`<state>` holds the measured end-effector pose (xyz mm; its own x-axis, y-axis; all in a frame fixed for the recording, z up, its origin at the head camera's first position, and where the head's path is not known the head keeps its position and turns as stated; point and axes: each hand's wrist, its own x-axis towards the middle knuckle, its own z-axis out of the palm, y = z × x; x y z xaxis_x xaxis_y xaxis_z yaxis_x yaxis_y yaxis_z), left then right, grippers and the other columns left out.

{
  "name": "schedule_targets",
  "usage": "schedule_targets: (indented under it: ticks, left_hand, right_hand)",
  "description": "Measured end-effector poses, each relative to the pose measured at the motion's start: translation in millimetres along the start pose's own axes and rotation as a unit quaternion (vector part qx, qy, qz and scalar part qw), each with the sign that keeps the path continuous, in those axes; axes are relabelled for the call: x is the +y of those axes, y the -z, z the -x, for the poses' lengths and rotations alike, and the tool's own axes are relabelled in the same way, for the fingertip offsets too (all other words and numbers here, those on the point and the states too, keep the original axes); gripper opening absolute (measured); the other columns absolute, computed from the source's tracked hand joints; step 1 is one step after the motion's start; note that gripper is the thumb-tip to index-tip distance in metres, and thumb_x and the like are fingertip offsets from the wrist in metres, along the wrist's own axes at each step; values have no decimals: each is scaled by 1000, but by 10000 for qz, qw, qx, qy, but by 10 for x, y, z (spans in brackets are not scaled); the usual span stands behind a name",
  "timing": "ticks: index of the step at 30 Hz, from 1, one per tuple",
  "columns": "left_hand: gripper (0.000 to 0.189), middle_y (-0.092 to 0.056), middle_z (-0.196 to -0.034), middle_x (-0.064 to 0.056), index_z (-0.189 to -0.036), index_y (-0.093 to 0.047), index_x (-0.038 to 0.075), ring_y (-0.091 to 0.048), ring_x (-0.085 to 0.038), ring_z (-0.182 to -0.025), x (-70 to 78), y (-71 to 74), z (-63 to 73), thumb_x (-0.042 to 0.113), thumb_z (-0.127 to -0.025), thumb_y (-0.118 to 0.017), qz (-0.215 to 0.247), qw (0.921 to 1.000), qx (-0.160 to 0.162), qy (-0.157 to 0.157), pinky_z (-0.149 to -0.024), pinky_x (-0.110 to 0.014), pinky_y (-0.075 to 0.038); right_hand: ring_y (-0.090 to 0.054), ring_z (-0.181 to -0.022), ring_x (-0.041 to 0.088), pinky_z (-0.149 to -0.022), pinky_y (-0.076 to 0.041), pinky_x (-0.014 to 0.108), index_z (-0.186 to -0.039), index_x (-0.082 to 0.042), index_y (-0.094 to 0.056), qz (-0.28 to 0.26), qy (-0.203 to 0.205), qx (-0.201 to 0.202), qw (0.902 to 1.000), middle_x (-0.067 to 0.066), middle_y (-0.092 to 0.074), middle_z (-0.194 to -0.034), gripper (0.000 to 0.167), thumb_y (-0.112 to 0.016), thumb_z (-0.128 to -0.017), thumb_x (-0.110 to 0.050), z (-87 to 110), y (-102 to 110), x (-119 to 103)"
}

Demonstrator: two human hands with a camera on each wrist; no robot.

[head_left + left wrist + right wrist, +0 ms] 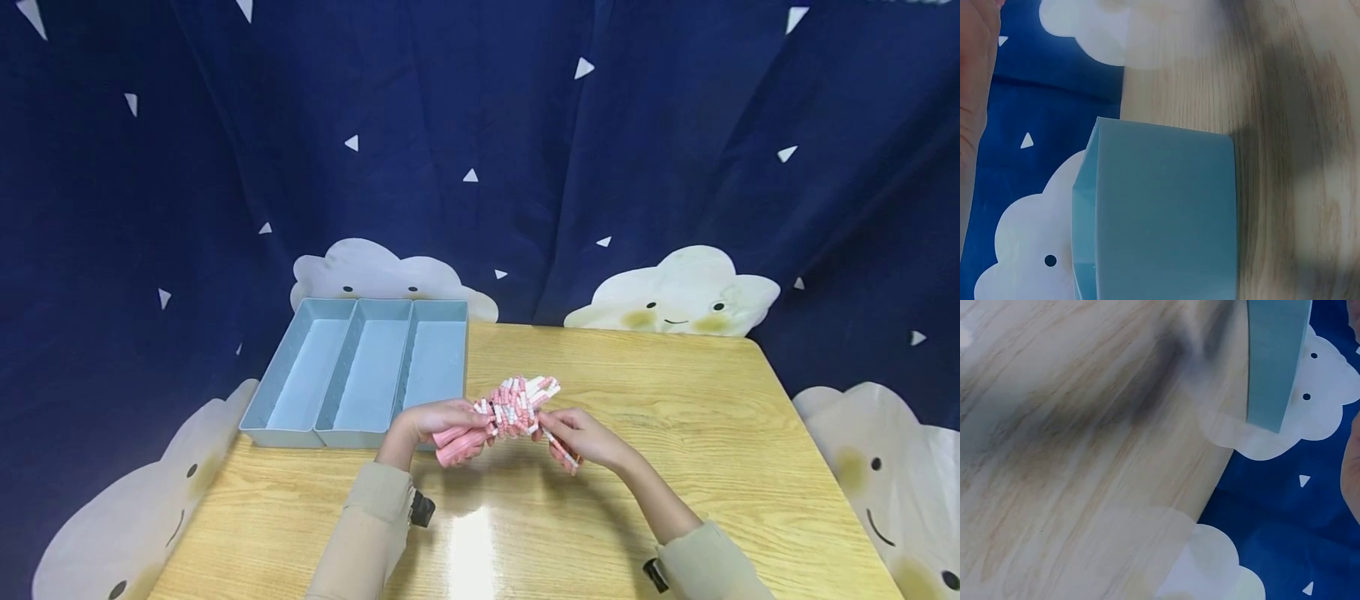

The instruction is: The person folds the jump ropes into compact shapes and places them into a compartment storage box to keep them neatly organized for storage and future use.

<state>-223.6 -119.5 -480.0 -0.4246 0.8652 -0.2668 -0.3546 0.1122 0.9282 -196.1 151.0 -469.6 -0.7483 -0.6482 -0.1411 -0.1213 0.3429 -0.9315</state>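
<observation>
Beige sleeves (367,525) reached in from the bottom edge, a small black device (422,510) at the left cuff and another at the right. Ahead of them, above the middle of the worktop (675,400), the left hand (441,418) had its grip closed around two pink handles (459,448) and the near end of a bunched pink-and-white beaded rope (513,408). Its thumb lay across the top and hid part of both. The right hand (583,437) had a narrow grip, pinching a beaded strand (561,451) at the bundle's right side.

Just beside the left hand stood a light-blue tray (362,438) with three compartments; that hand and wrist covered its near right corner in the head view. The tray's wall filled much of the left wrist view, with the hand cut off at the edge. A dark-blue curtain (480,100) with white triangles and smiling clouds hung behind the worktop, and a bright glare lay between the forearms.
</observation>
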Motion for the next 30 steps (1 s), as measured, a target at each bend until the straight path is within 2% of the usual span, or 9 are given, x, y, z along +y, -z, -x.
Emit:
schedule_targets:
  ticks: [5, 7, 9, 12, 14, 16, 19, 24, 30]
  left_hand:
    - [52, -57, -62, -4, -98, -39, -25, -53, -9, -49, -34, 15, -2, 27, -95, -42, 28, 10000, 2, -54, -44, -21, -46]
    - [49, -57, -62, -4, -95, -42, -22, -53, -9, -49, -40, 20, -1, 27, -95, -41, 44, 9999, -11, -90, -44, -21, -46]
    - [41, -57, -62, -4, -91, -49, -14, -54, -9, -48, -43, 25, 0, 26, -96, -40, 45, 9999, -40, -125, -44, -21, -46]
    - [34, -57, -62, -4, -89, -53, -5, -54, -10, -48, -45, 32, 4, 24, -97, -38, 75, 9998, -65, -163, -44, -21, -47]
    - [34, -56, -62, -4, -89, -52, -5, -54, -10, -47, -47, 37, 6, 24, -97, -36, 49, 9998, -48, -167, -44, -22, -47]
    - [38, -56, -61, -4, -91, -49, -10, -54, -10, -47, -46, 40, 8, 24, -98, -35, 24, 9999, -10, -167, -44, -22, -47]
    - [41, -56, -61, -4, -93, -47, -14, -54, -11, -47, -49, 48, 7, 24, -98, -35, -30, 9999, 28, -153, -44, -22, -47]
    - [35, -56, -61, -4, -88, -53, -6, -54, -11, -47, -47, 58, 6, 23, -98, -35, -57, 9999, 10, -152, -44, -22, -47]
    - [33, -55, -60, -4, -82, -57, 0, -53, -11, -46, -27, 67, 23, 24, -96, -37, -147, 9997, 114, -151, -44, -23, -47]
  right_hand:
    - [-51, -38, 11, -34, -44, 29, -97, 0, -61, 134, -41, -63, 9999, 3, -53, -54, 41, -34, -100, -30, 4, -2, -27]
    - [-51, -38, 11, -34, -44, 29, -98, 0, -60, 133, -46, -125, 9998, 2, -52, -54, 42, -35, -100, -32, 8, -3, -49]
    - [-50, -37, 11, -34, -45, 30, -95, 1, -60, 109, -81, -148, 9998, 1, -52, -52, 42, -35, -99, -34, 15, -5, -74]
    - [-46, -35, 10, -30, -39, 27, -92, 1, -60, 153, -90, -21, 9998, 0, -49, -48, 41, -38, -99, -32, 25, -18, -111]
    - [-43, -34, 8, -30, -36, 24, -93, 1, -61, 200, -105, 120, 9997, -1, -47, -46, 39, -39, -98, -31, 29, -29, -127]
    - [-41, -34, 7, -30, -33, 22, -94, -1, -62, 288, -72, 272, 9992, -1, -46, -47, 36, -40, -98, -29, 26, -41, -139]
    - [-40, -36, 7, -32, -35, 23, -96, -2, -62, 306, -38, 379, 9988, -1, -48, -51, 33, -40, -99, -26, 18, -53, -146]
    - [-37, -39, 7, -34, -33, 20, -88, 0, -58, -31, -148, 395, 9991, 0, -48, -54, 32, -41, -98, -25, 25, -61, -175]
    - [-32, -42, 3, -38, -26, 15, -87, 0, -55, -468, -245, 324, 9981, -2, -42, -56, 28, -45, -97, -23, 40, -73, -222]
